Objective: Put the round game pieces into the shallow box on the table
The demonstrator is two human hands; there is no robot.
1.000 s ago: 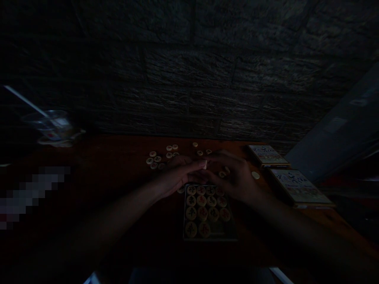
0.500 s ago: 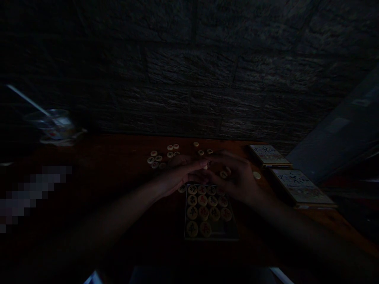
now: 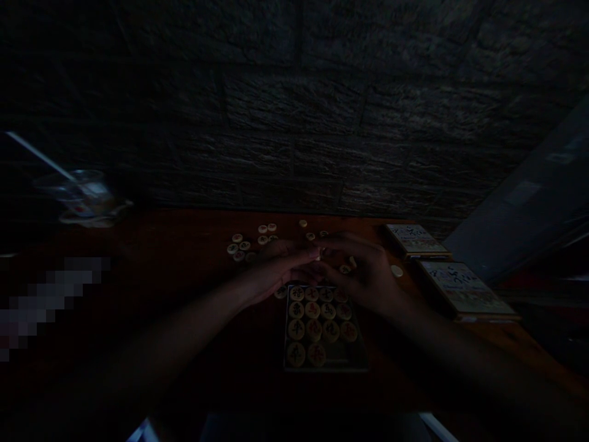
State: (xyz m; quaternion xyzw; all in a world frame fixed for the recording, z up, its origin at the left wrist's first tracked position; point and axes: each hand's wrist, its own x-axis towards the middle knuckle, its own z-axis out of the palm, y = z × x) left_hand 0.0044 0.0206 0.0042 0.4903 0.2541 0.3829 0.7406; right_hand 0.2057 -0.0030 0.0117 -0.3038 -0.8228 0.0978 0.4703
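Observation:
My left hand (image 3: 278, 267) and my right hand (image 3: 365, 267) meet above the far edge of a shallow box (image 3: 343, 356). Between their fingertips is a small pale xiangqi piece (image 3: 319, 256), mostly hidden. The left thumb presses against it, and the right thumb and fingers pinch it from the other side. Rows of round xiangqi pieces (image 3: 313, 310) with red or black characters fill most of the box; its near right corner shows bare bottom. Several loose xiangqi pieces (image 3: 244, 245) lie on the wooden table beyond my left hand, and others sit behind and under my right hand.
Two flat printed boxes (image 3: 464, 287) lie to the right, one behind the other. A lone piece (image 3: 396, 271) rests beside them. At far left stands a clear cup (image 3: 87, 193) with a straw. A dark stone wall (image 3: 294, 110) borders the table's back edge.
The view has shifted slightly, so everything sits a little further left. Both hands keep nearly the same pose around the xiangqi piece.

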